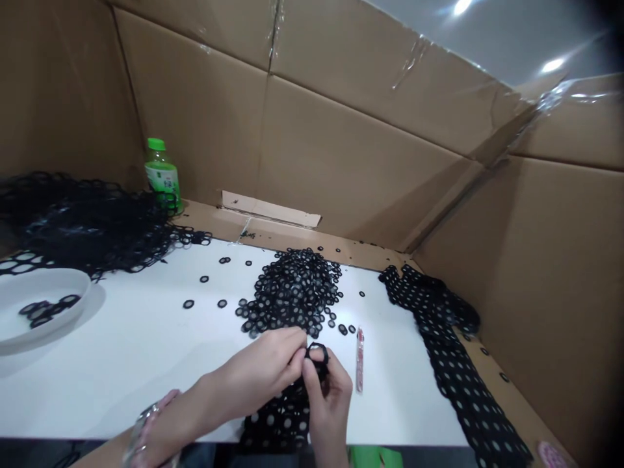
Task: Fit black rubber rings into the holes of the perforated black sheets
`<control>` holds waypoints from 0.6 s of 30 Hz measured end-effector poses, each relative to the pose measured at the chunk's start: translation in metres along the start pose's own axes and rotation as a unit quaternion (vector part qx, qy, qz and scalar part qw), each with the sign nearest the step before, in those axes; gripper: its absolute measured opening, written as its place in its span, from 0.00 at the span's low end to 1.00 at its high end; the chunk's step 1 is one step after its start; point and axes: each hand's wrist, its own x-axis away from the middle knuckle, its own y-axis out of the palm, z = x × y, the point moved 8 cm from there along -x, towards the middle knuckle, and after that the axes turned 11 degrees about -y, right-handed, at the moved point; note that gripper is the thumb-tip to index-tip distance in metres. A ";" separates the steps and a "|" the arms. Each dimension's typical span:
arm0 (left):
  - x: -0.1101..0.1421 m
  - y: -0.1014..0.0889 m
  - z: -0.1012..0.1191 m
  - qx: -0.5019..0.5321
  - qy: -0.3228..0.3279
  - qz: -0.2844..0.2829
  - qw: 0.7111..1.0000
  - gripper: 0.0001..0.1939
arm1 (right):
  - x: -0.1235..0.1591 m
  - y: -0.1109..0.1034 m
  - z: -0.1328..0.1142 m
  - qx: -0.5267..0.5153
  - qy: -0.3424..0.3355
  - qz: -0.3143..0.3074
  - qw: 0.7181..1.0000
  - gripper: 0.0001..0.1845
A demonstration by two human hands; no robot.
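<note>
Over the front of the white table, my left hand point(280, 356) and my right hand point(332, 393) meet with fingertips pinched together. Between them is a black ring point(318, 351), with a fingertip showing through its hole. My right thumb and fingers close around it, while the left fingers pinch at its left edge. Directly beneath hangs a black perforated sheet point(277, 419) with rows of pale round holes, reaching over the front edge. Whether the ring is joined to this sheet is hidden by my fingers. Just beyond lies a heap of small black rings point(297, 286).
A white bowl point(80, 292) with several black rings stands at left. Behind it are tangled black mesh scraps point(92, 221) and a green-capped bottle point(163, 175). A pink wrapped stick point(359, 361) lies right of my hands. Another perforated strip point(455, 370) runs along the right, beside cardboard walls point(370, 162).
</note>
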 end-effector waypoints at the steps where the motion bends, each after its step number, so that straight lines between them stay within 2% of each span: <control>1: 0.001 -0.003 -0.002 0.020 0.001 0.021 1.000 0.12 | 0.003 -0.003 0.003 -0.016 0.002 0.018 1.000 0.10; 3: 0.002 -0.018 -0.012 0.070 -0.009 0.083 0.994 0.14 | 0.009 -0.010 0.011 -0.071 0.022 0.059 0.995 0.12; 6: -0.004 -0.053 -0.047 0.114 -0.069 0.209 0.969 0.17 | 0.015 -0.019 0.024 -0.178 0.111 0.130 0.969 0.13; 8: -0.018 -0.069 -0.068 0.051 -0.093 0.275 0.956 0.16 | 0.017 -0.018 0.030 -0.224 0.187 0.167 0.942 0.14; 10: -0.045 -0.058 -0.076 -0.052 -0.060 0.219 0.973 0.14 | 0.018 -0.010 0.033 -0.248 0.253 0.163 0.921 0.17; 12: -0.069 -0.043 -0.084 -0.086 -0.041 0.183 0.979 0.12 | 0.017 -0.001 0.035 -0.260 0.289 0.140 0.910 0.20; 14: -0.083 -0.035 -0.087 -0.099 -0.034 0.177 0.979 0.10 | 0.016 0.002 0.037 -0.256 0.294 0.130 0.912 0.19; 16: -0.084 -0.037 -0.083 -0.109 -0.035 0.195 0.974 0.06 | 0.015 0.003 0.038 -0.241 0.288 0.116 0.920 0.16; 18: -0.070 -0.044 -0.069 -0.101 -0.025 0.218 0.970 0.05 | 0.016 0.007 0.038 -0.242 0.289 0.090 0.922 0.14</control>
